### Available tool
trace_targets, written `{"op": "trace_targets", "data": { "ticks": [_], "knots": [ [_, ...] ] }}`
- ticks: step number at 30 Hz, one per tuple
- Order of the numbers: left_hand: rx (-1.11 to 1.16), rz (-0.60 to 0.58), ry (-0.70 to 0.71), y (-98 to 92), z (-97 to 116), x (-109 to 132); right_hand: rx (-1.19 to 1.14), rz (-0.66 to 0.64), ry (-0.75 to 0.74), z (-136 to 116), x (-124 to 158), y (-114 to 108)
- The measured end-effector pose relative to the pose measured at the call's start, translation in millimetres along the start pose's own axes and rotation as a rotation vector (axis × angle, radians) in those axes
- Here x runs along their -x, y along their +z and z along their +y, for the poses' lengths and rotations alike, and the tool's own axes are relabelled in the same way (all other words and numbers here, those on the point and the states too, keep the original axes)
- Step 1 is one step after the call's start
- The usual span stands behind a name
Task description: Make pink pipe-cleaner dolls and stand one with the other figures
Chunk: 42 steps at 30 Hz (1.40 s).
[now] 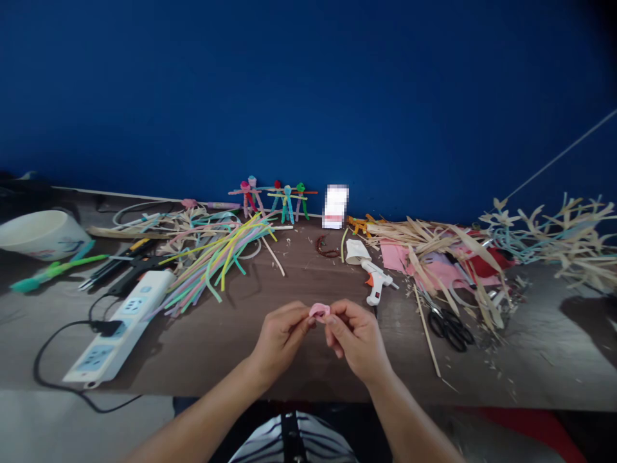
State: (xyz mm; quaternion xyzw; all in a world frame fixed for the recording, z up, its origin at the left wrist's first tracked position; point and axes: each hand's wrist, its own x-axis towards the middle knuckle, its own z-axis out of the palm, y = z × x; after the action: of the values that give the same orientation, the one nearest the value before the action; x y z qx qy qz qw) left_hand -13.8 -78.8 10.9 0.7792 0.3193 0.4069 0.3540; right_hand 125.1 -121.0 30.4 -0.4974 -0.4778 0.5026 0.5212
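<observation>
A small pink curled piece (319, 312) is pinched between the fingertips of both hands above the front middle of the table. My left hand (282, 334) grips its left side, thumb and forefinger together. On its right side, my right hand (355, 334) holds it the same way, the other fingers curled in. Behind my right hand lies a white glue gun (377, 283) with an orange trigger, beside a white pad (357, 251). What the piece is made of is too small to tell.
A power strip (123, 328), colored pipe cleaners (222, 251) and a white bowl (43, 235) stand left. Small figures (288, 202) lean near the blue wall. Black-handled scissors (450, 329), a thin stick (427, 331), pink sheets (395, 255) and dried strips (414, 233) lie right.
</observation>
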Motion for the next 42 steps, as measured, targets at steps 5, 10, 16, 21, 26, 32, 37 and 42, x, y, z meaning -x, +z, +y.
{"op": "trace_targets", "data": {
  "ticks": [5, 10, 16, 21, 26, 32, 37, 42],
  "knots": [
    [-0.056, -0.008, 0.021, -1.1, 0, 0, 0.025, 0.020, -0.012, 2, 0, 0],
    [-0.138, 0.065, 0.022, -5.9, -4, -1, 0.102, 0.211, -0.065, 6, 6, 0],
    [-0.222, 0.120, 0.163, -4.9, -12, -1, 0.063, 0.143, -0.009, 8, 14, 15],
    [-0.275, 0.156, 0.297, -1.5, -17, 0, -0.111, 0.161, 0.048, 14, 13, 27],
    [-0.292, 0.162, 0.338, 0.4, -21, 2, -0.264, 0.238, 0.051, 19, 8, 32],
    [-0.275, 0.162, 0.294, 4.1, -21, 5, -0.291, 0.275, 0.053, 20, 5, 35],
    [-0.278, 0.145, 0.266, 3.9, -17, 5, -0.210, 0.277, 0.030, 20, 6, 35],
    [-0.257, 0.142, 0.287, 3.8, -17, 5, -0.157, 0.295, -0.002, 20, 7, 35]
  ]
}}
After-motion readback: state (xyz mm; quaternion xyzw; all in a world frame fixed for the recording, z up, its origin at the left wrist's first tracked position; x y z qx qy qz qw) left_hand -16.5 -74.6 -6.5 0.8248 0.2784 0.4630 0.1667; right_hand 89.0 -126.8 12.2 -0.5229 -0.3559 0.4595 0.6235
